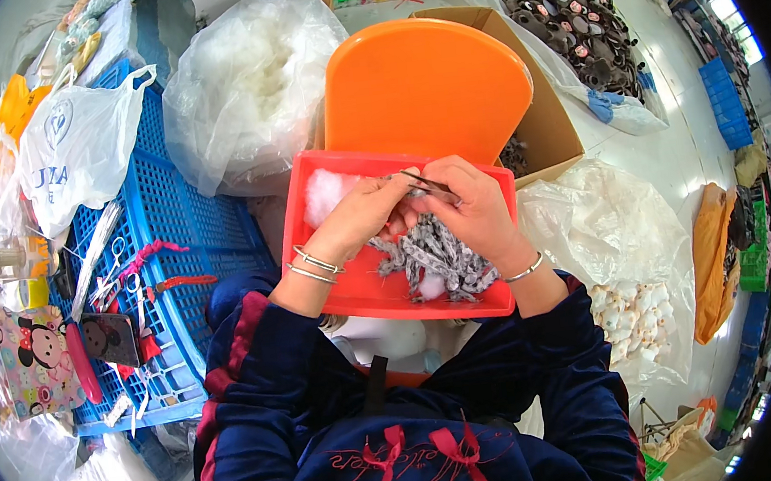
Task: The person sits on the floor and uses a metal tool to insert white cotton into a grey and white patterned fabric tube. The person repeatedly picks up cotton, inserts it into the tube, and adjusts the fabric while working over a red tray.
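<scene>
Both hands meet over a red plastic tray in my lap. My right hand is closed around a slim dark tweezers-like tool, its tip pointing toward the left fingers. My left hand is pinched at that tip, on what seems a small grey fabric piece, mostly hidden by the fingers. Below the hands lies a heap of narrow grey plush pieces with a small white tuft among them. White fluffy stuffing fills the tray's far left corner.
Beyond the tray stand an orange stool and a cardboard box. A clear bag of stuffing is at far left. On the left, a blue crate bears scissors and a phone. Plastic bags with small pale pieces lie right.
</scene>
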A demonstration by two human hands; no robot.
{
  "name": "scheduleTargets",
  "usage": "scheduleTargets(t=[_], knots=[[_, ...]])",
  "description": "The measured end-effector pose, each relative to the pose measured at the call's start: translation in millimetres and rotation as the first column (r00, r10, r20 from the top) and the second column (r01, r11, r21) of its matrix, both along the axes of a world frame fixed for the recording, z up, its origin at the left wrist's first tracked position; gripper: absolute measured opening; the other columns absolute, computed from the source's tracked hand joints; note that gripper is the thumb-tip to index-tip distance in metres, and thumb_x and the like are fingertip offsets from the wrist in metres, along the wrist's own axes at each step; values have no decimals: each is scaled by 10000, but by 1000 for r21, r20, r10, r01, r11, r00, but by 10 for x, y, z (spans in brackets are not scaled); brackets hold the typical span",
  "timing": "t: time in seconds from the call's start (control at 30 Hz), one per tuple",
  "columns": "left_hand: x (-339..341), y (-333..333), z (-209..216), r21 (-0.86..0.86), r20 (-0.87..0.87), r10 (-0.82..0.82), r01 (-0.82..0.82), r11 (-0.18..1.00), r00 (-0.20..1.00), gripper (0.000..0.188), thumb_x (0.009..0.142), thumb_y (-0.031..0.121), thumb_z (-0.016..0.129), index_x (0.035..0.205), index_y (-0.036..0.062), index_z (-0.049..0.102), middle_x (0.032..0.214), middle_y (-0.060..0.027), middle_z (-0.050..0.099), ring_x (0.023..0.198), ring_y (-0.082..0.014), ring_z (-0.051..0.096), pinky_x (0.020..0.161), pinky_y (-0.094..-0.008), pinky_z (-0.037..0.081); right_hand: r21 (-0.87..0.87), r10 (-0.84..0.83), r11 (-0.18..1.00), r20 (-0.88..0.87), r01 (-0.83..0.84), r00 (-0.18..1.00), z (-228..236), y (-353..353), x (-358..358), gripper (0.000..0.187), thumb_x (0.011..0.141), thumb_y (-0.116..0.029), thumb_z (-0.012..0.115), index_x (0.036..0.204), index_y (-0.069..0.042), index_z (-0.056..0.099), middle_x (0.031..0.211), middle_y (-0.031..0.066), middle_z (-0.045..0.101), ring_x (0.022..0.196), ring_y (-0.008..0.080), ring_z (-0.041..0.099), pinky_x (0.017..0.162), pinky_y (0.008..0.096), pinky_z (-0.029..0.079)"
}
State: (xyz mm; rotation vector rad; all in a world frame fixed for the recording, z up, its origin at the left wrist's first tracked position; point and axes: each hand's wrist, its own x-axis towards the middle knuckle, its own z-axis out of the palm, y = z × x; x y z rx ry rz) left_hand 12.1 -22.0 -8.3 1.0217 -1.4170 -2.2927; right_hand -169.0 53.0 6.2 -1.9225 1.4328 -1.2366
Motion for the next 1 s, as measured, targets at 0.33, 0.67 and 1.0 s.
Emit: scheduleTargets(t=[0.33,0.67,1.0], knots=[[72,-20,250,-93,-76,317,-323,942,945,220,948,189,628,980,-16,701,807,-58,705,666,-81,624,611,-206,503,418,7,907,98,-47,995,78,44,-320,127,940,-120,593,938,-5,538,741,3,537,668,71,487,584,234,389],[127,-58,219,-102,-153,318,-335,937,936,213,959,164,609,1004,-35,672,878,-121,724,794,-145,704,649,-221,542,466,6,884,84,-45,996,187,48,-289,115,923,-97,622,896,-1,564,678,-23,497,603,50,424,533,236,342],[133,-60,228,-81,-149,302,-316,945,942,222,972,175,587,1021,-31,656,894,-136,725,802,-162,713,662,-236,553,450,20,892,70,-50,997,220,56,-306,108,912,-83,630,882,-1,566,671,-11,511,604,56,439,535,238,354]])
